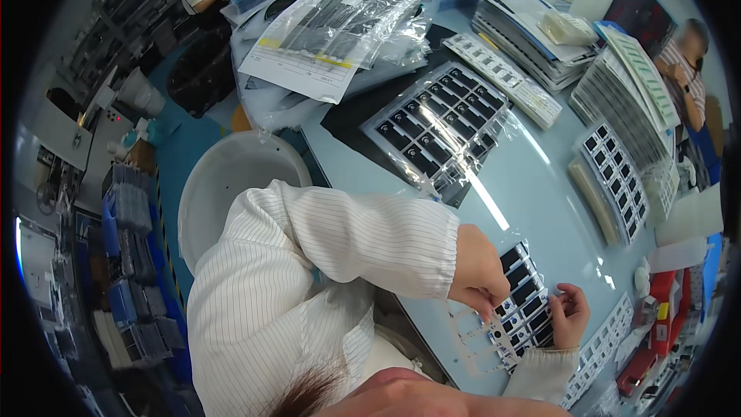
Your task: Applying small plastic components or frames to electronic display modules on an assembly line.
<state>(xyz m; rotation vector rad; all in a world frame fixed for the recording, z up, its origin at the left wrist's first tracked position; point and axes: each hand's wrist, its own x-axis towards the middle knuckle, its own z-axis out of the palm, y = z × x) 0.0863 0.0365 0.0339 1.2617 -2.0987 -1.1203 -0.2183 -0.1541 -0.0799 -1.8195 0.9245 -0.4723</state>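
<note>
In front of me on the table lies a tray of black rectangular pieces point(526, 284), set in rows in pale frames. My left hand point(480, 272) reaches over its near left side, thumb and finger pinched on a thin pale strip with cut-outs point(502, 342). Part of that strip overlaps the tray's lower end. My right hand point(570, 315) is at the tray's right edge, its curled fingers gripping the rim. A thin see-through sheet with cut-outs point(463, 332) lies by the table edge, left of the tray.
Farther up the table sit a larger tray of black parts point(440, 123), a white tray point(505, 81) and bagged sheets point(324, 38). Another filled tray point(615, 177) stands at right. A white bin point(243, 185) is beside my left arm. Two other people work beyond.
</note>
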